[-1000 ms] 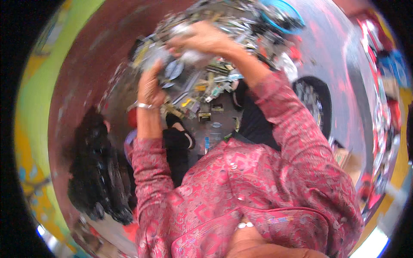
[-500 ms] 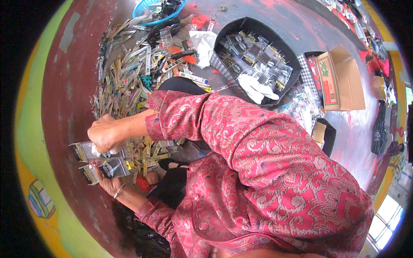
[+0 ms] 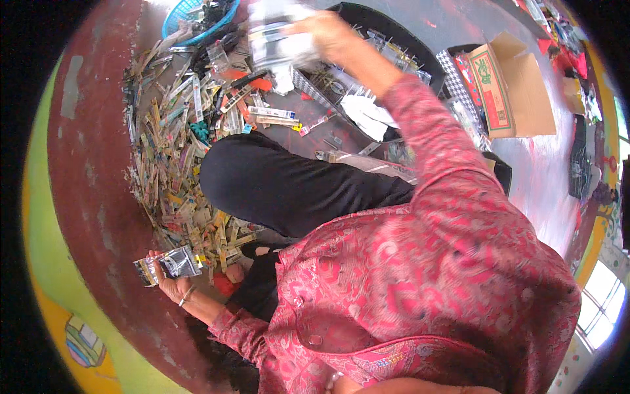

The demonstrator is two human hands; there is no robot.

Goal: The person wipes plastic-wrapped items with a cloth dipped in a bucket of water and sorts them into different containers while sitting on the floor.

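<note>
The person is sitting on the floor (image 3: 92,164), a worn reddish-brown surface, with one leg in black cloth folded across the middle. The right arm, in a glossy pink-and-red patterned sleeve, is stretching far forward and up, and the right hand (image 3: 328,36) is closing its fingers around a bunch of clear plastic packets (image 3: 279,36), blurred and shiny, held above the rim of a black tray (image 3: 394,33). The left arm is bending low at the person's side, wrist ringed by a thin bangle, and the left hand (image 3: 172,284) is pinching a small crinkled packet (image 3: 167,264) with a dark content and a yellowish end, just above the floor. Beside it a wide heap of slim packets (image 3: 177,151), yellow, white and clear, is lying scattered over the floor, reaching up to a blue mesh basket (image 3: 180,13). An open cardboard box (image 3: 518,85) is standing well apart to the right, near the black tray.
</note>
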